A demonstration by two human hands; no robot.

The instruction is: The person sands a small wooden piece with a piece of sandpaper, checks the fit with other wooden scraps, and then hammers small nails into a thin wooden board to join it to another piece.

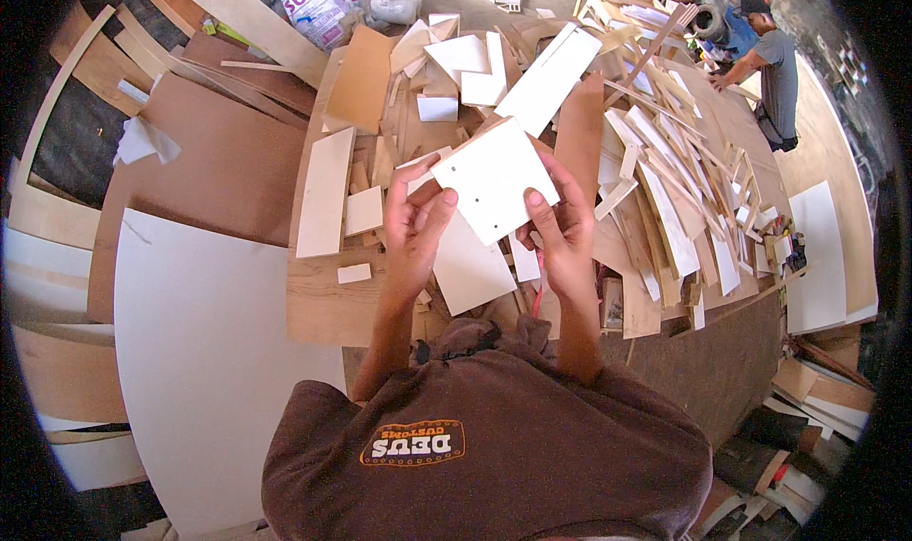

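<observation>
Between my two hands I hold a white board [496,182] with several small dark holes along one side, tilted in front of my chest. My left hand [418,213] grips its left edge, thumb on the white face. At the right edge my right hand [562,208] pinches it the same way, with the fingers behind. Below the held board lies another white panel [473,270] on the wooden worktable [328,299]. A narrow white panel [326,194] and a smaller pale piece [364,211] lie left of my left hand.
Long wooden offcuts [665,199] are heaped on the right of the table. A large white sheet [209,351] and a brown sheet [209,142] stand at the left. A co-worker [777,75] bends over another surface at the far right. A printed sack [312,9] is at the back.
</observation>
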